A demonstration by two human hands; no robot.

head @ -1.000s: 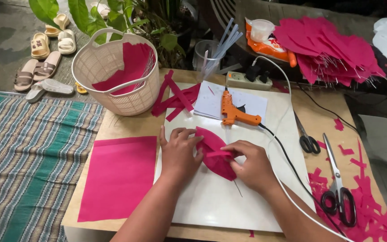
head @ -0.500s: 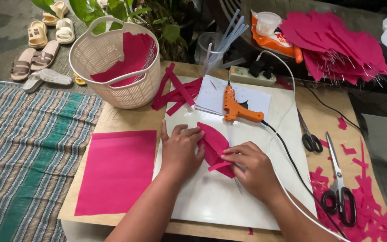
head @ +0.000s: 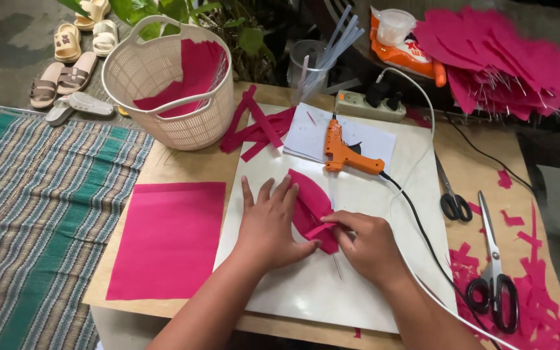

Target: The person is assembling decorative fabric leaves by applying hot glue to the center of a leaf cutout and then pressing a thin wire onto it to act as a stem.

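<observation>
Left hand (head: 268, 223) lying flat, fingers spread, pressing down pink petal-shaped cutout (head: 311, 206) on white board (head: 306, 291), apparently steadying it. Right hand (head: 369, 246) pinching folded lower edge of cutout between thumb and fingertips, seemingly holding fold shut; thin wire (head: 336, 264) showing just below the fingers. Orange glue gun (head: 345, 152) resting beyond both hands, within reach, cord (head: 416, 217) trailing past right hand. Pink paper sheet (head: 171, 238) lying left of left hand. Two pairs of scissors (head: 494, 272) lying right of right hand among pink scraps (head: 539, 311).

Both hands (head: 319, 233) on pink petal (head: 311, 204)
</observation>
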